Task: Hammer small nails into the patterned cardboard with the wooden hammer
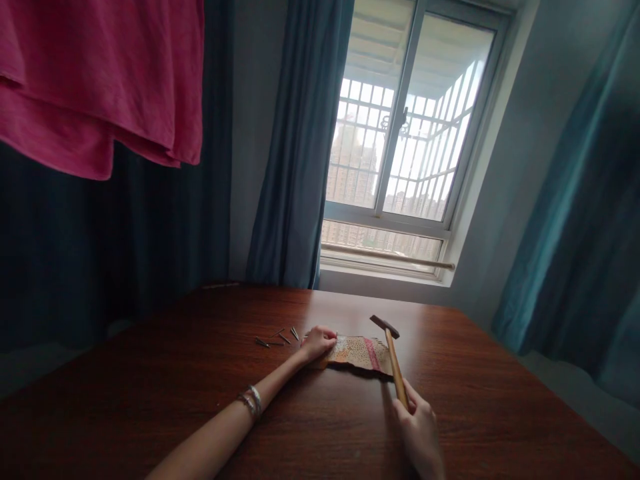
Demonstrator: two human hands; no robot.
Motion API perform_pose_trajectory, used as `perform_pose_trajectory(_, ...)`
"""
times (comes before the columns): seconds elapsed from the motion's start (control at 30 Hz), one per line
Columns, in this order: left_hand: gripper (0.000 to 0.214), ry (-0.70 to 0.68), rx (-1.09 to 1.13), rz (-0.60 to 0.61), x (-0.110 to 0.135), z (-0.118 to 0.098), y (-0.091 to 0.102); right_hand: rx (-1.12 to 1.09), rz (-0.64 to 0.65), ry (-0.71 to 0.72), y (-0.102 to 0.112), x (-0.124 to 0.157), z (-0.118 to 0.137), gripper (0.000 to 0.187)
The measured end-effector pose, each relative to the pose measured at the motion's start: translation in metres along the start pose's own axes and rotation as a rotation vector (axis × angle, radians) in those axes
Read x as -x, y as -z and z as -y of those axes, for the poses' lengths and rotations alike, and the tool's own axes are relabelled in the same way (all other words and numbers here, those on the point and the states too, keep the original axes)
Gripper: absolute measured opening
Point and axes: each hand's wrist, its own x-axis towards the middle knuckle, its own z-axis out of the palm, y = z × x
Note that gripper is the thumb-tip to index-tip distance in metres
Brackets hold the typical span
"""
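Observation:
My right hand (419, 421) is wrapped round the wooden handle of a hammer (396, 363). Its dark metal head is raised above the table, near the right end of a flat tan piece (357, 353). That piece has ragged edges, many small dark dots and a pink band; cardboard or wood, I cannot tell. At its left end my left hand (319, 343) is closed in a pinch on a thin nail (337, 334), whose tip barely shows above the fingers. Several loose nails (277, 338) lie on the table just left of this hand.
All of this lies on a glossy reddish-brown wooden table (300, 433). Behind it are a barred window (390, 167) and a blue curtain (295, 167). A pink cloth (125, 87) hangs at the upper left, and another curtain (565, 220) hangs on the right.

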Motion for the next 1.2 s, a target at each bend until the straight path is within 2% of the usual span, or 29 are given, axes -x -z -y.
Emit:
perform_pose_trajectory(0.13,0.033,0.010,0.009,-0.018,0.000,-0.001,0.001,0.264,-0.005,-0.084,0.022,-0.010,-0.010,0.050)
perform_pose_trajectory(0.3,0.032,-0.016,0.046,-0.013,-0.001,-0.002,0.001,0.477,-0.026,-0.159,0.033,-0.015,-0.015,0.049)
perform_pose_trajectory(0.63,0.033,0.006,0.041,-0.009,0.003,-0.011,0.006,0.582,-0.021,-0.176,0.031,-0.014,-0.011,0.041)
perform_pose_trajectory(0.97,0.032,-0.013,0.025,-0.003,0.004,-0.009,0.005,0.704,0.039,-0.185,0.028,-0.017,-0.010,0.033)
perform_pose_trajectory(1.2,0.033,-0.027,0.046,-0.014,0.006,-0.012,0.007,0.941,-0.035,-0.082,0.023,-0.012,-0.011,0.030)
